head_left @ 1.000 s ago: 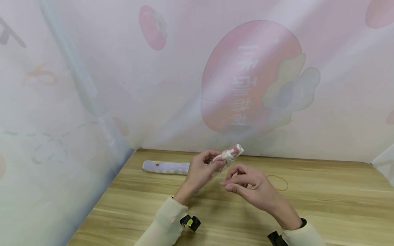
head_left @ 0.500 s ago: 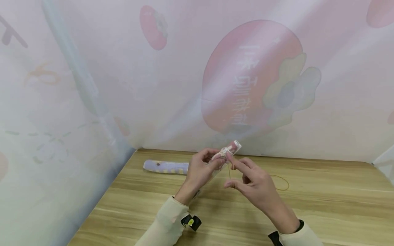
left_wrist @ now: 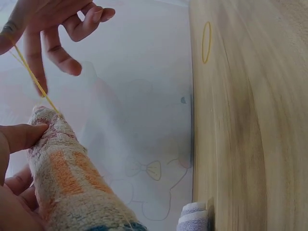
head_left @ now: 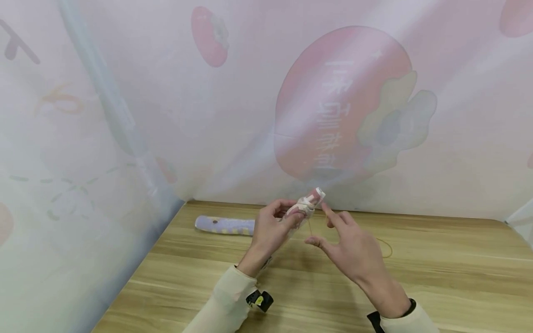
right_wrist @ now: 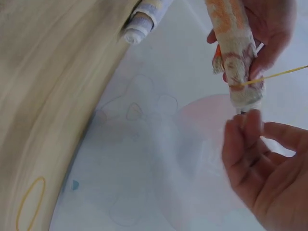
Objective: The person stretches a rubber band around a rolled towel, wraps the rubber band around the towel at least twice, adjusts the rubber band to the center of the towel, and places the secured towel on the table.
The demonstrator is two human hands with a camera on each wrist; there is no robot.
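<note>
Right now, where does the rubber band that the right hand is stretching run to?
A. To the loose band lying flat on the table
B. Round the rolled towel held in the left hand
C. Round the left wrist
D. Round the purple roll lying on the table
B: in the left wrist view the taut rubber band runs from the right hand down to the end of the rolled towel gripped by the left hand.

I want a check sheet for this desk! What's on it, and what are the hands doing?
Surface: wooden table, light grain.
Job's things: rolled towel held above the table; yellow rubber band stretched from its end.
Clutter: purple rolled towel lying at the back; spare rubber band flat on the wood.
Hands: left hand grips the rolled towel; right hand pulls the band with its fingers.
Cables: nothing seen.
Surroundings: printed curtain behind.
</note>
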